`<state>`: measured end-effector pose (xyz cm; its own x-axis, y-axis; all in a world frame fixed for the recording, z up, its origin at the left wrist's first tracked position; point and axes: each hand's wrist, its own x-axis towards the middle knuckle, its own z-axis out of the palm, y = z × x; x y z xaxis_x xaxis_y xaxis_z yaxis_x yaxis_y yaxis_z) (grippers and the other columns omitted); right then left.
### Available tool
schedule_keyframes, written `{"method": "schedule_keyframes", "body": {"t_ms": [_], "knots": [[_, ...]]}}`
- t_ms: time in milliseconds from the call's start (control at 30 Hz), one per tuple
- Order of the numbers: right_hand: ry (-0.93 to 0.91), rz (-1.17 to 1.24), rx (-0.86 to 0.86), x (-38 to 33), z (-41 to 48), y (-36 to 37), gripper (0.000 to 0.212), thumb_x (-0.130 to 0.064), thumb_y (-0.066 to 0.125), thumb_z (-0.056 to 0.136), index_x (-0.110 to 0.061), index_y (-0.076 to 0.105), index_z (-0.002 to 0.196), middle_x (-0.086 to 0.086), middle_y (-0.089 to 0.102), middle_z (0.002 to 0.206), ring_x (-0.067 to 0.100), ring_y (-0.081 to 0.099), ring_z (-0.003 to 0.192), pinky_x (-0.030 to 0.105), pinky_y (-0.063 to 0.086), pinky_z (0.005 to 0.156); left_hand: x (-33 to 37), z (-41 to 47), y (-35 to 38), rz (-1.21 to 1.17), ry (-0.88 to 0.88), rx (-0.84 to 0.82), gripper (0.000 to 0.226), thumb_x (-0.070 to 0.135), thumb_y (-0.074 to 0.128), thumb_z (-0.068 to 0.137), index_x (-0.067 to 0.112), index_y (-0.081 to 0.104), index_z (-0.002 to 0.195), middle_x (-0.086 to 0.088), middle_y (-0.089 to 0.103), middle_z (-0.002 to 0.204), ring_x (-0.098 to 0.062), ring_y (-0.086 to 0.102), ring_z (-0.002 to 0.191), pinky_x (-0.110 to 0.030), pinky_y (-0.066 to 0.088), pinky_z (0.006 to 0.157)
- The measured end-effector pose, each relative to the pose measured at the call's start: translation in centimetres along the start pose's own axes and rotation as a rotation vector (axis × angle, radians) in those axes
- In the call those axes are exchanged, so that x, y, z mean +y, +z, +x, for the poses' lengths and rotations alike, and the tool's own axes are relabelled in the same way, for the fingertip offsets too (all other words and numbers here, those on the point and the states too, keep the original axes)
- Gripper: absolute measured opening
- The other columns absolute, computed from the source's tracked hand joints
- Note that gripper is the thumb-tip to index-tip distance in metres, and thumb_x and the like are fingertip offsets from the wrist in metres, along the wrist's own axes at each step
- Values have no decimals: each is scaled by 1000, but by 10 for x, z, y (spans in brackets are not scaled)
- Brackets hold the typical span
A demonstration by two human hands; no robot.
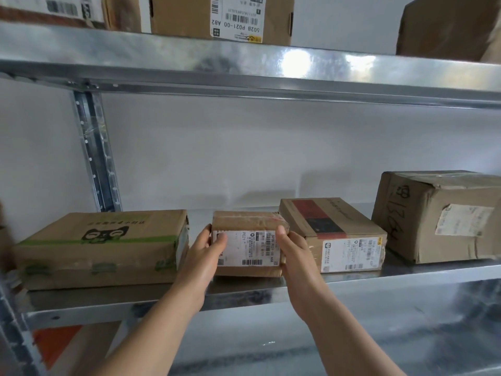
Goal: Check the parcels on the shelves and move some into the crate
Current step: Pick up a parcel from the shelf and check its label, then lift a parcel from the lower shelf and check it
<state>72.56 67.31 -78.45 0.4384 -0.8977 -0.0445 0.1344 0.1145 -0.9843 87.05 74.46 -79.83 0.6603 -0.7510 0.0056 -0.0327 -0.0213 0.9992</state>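
Note:
A small brown parcel [248,226] with a white shipping label on its front stands on the metal shelf [244,293], in the middle of a row of boxes. My left hand [202,256] grips its left side, thumb on the front label. My right hand [295,253] grips its right side, thumb on the upper right corner. The parcel's base still looks to be on the shelf. No crate is in view.
A flat box with a cat logo and green tape [103,248] lies left of it. A box with a red-black patch [333,234] touches its right side, and a taller box with handwritten numbers [439,215] stands further right. More boxes [222,17] sit on the shelf above.

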Motion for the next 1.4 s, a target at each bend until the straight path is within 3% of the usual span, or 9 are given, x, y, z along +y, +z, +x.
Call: {"method": "schedule_keyframes", "body": {"t_ms": [200,267,400,567,767,900,1067,1267,1400], "knots": [[-9,37,-27,-4,-8,1,77,-54,50,101,-24,15,163,-4,41,155,19,33,147,43,23,119,0,4,1,20,-25,1,50,45,53,102,33,43,150,9,56,143,-19,49,132,-43,38,109],[-34,34,-16,-4,-8,1,69,-51,49,103,-22,24,159,-10,51,136,15,41,135,37,27,113,0,4,-2,4,-22,14,62,46,56,101,31,33,157,6,44,156,-21,42,141,-45,32,116],[-181,27,140,-8,-14,6,53,-43,53,103,-22,41,151,-6,52,144,16,49,130,36,37,108,14,-9,-15,-86,108,122,56,30,57,103,17,39,155,-1,42,157,-19,43,142,-41,34,119],[-428,59,361,-14,-34,26,19,-23,56,103,-22,62,121,-3,67,123,16,63,115,42,51,104,34,-33,-59,-131,325,342,31,15,57,101,11,63,131,-2,69,121,-14,67,107,-33,58,90],[-454,55,177,-11,-59,70,18,-13,53,104,-13,71,108,-1,72,102,17,71,99,34,59,86,24,-40,-136,103,430,752,25,14,57,101,20,67,124,4,66,121,-17,61,116,-39,48,106],[-395,6,-9,-2,-72,102,21,-18,53,105,-29,70,101,-7,73,101,12,70,103,32,56,93,11,-42,-177,186,372,883,31,18,56,102,21,62,132,0,60,137,-21,53,130,-42,42,112],[-322,-171,-237,15,-68,132,45,-33,46,108,-22,45,152,-14,55,139,2,49,125,23,35,105,11,-40,-193,253,269,821,45,26,49,106,19,44,150,-3,44,155,-23,40,144,-42,33,119],[-142,-144,-284,28,-56,144,57,-37,43,108,-29,23,161,-18,41,135,0,39,122,23,29,103,8,-25,-195,252,108,716,62,38,41,108,22,15,162,0,19,169,-23,22,153,-44,22,122],[-51,-101,-281,30,-39,150,63,-45,42,107,-28,18,162,-10,36,160,12,38,144,26,27,107,3,-8,-200,166,19,731,66,39,40,108,21,9,163,-2,20,168,-26,24,152,-46,24,122]]}}
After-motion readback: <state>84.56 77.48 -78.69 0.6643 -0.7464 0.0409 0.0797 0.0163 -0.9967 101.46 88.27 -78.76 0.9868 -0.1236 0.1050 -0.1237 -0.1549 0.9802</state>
